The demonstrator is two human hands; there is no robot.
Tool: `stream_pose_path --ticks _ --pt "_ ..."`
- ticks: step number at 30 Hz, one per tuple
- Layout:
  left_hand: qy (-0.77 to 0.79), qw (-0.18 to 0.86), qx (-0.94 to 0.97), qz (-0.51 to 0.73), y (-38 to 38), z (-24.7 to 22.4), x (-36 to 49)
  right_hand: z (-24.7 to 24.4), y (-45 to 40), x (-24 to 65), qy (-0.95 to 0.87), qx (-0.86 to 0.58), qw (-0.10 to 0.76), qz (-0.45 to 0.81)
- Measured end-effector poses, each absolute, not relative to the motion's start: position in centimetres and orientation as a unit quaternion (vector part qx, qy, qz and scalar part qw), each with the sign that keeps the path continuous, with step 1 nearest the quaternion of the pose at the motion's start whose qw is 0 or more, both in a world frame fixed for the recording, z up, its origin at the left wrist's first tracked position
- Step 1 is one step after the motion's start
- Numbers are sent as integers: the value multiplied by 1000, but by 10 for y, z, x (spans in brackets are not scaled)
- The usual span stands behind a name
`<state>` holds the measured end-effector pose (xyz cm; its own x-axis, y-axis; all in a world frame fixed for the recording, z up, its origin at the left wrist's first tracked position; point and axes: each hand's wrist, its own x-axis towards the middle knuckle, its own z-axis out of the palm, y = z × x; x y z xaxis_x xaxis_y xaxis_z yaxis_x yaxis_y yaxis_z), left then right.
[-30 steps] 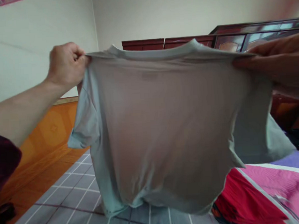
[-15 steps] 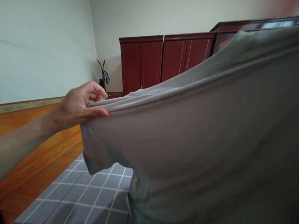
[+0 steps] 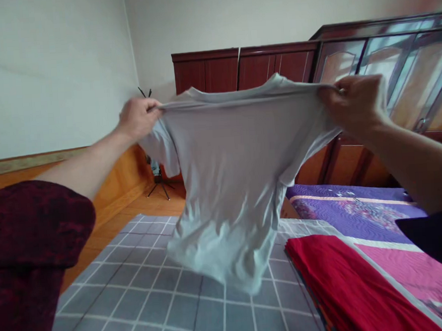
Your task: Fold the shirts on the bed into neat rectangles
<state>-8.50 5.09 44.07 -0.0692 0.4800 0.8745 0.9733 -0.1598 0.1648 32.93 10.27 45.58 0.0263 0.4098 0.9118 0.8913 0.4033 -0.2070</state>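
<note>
Head cam, so the checked sheet [image 3: 146, 281] will be my reference for everything. The shirt [image 3: 228, 160] is up in the air above that checked sheet, stretched out sideways between two hands. It's a plain pale gray tee with short sleeves, kinda dull and shadowed through the body, going lighter and a bit greenish toward the bottom. The neckline makes a shallow dip along the top edge, with a little peak at each end. Shoulder line's pulled pretty taut. Below that it narrows and gets really rumpled, lots of creases, and the hem swings at a slant and is a bit blurry. Can't tell if the hem is brushing the checked sheet or hanging just clear of it.

Left hand [image 3: 140, 118] is pinching one shoulder, fingers curled in, with a short sleeve drooping right beneath it. Right hand [image 3: 356, 100] has the other shoulder bunched in its grip, also above the checked sheet's level; the sleeve on that side is harder to make out.

Red cloth [image 3: 350, 287] is lying on the right part of the checked sheet, and a purple-and-pink quilt [image 3: 410, 273] is to the right of the sheet. Dark red cabinets [image 3: 207, 73] stand beyond the sheet's far end.
</note>
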Motion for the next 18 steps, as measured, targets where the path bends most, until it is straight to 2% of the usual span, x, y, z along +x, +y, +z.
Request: stream_pose_path --ticks 2,4,8,11,15,18 --pt "-559 309 -617 -460 32 456 -84 461 85 329 -634 -477 572 -208" --pt "-548 325 -610 -471 10 457 -81 451 67 333 -634 -461 582 -216" --pt "-555 315 -620 -456 -37 407 -81 381 38 355 -647 -428 555 -302" --pt "-565 253 -673 -405 -79 326 -88 295 13 378 -697 -355 514 -353" --pt "-575 31 -763 -294 -137 181 -91 165 -32 398 -874 -227 387 -186" --pt "-618 -107 -742 -234 -170 94 -84 97 -64 397 -917 -209 319 -113"
